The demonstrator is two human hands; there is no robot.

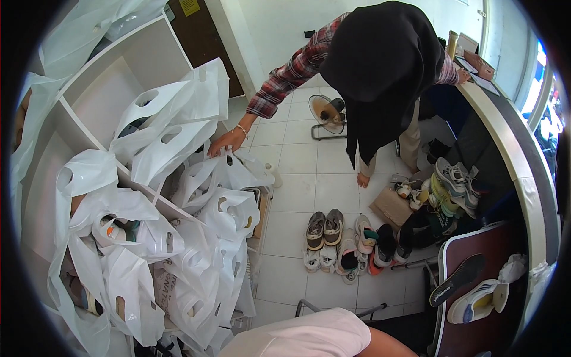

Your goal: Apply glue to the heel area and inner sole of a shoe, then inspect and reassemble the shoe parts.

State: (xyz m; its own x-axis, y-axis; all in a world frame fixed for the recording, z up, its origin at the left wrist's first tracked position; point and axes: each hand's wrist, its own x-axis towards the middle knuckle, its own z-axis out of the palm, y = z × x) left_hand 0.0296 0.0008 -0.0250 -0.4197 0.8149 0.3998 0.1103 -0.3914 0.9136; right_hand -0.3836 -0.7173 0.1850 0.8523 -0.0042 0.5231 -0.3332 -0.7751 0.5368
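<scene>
Neither my left hand nor my right hand is in view; at the lower edge show pale pink fabric (291, 336) and part of my bare arm (392, 345). Across from me a co-worker in a black head covering (380, 53) bends down, one hand (226, 143) gripping or touching a white plastic bag (238, 172) on the left shelving. Their other hand (461, 75) rests at the counter. To my right, a maroon-topped board (455, 250) holds a black insole (458, 278) and a white shoe (476, 303).
White shelving (131, 53) stuffed with several bags lines the left. Several pairs of shoes (333, 226) stand on the tiled floor (288, 160) and beside a brown box (389, 205). A fan (327, 113) stands behind. A curved counter (517, 160) runs along the right.
</scene>
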